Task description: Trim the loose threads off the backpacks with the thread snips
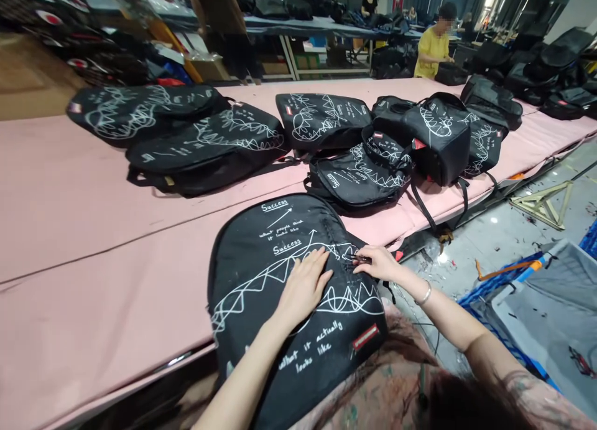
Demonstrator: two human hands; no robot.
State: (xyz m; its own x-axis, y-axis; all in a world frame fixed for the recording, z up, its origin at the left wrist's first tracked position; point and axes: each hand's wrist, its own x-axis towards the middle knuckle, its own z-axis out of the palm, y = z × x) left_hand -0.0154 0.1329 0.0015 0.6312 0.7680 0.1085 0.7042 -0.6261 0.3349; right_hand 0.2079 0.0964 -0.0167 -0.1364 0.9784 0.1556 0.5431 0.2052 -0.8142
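A black backpack [252, 256] with white scribbled lines and lettering such as "Success" lies at the table's front edge, partly over my lap. My left hand [305, 284] rests flat on its printed face, fingers stretched out. My right hand [375, 262] is closed on small dark thread snips [359, 258], mostly hidden by the fingers. Their tips point left, at the backpack's side near the white lines. A red label [365, 338] shows on the lower right of the backpack.
More printed black backpacks [205, 147] lie across the pink-covered table [107, 231]. To the right, a grey-lined blue crate [536, 293] and a triangular frame [543, 205] stand on the scrap-littered floor. A person in yellow [431, 50] works across the table.
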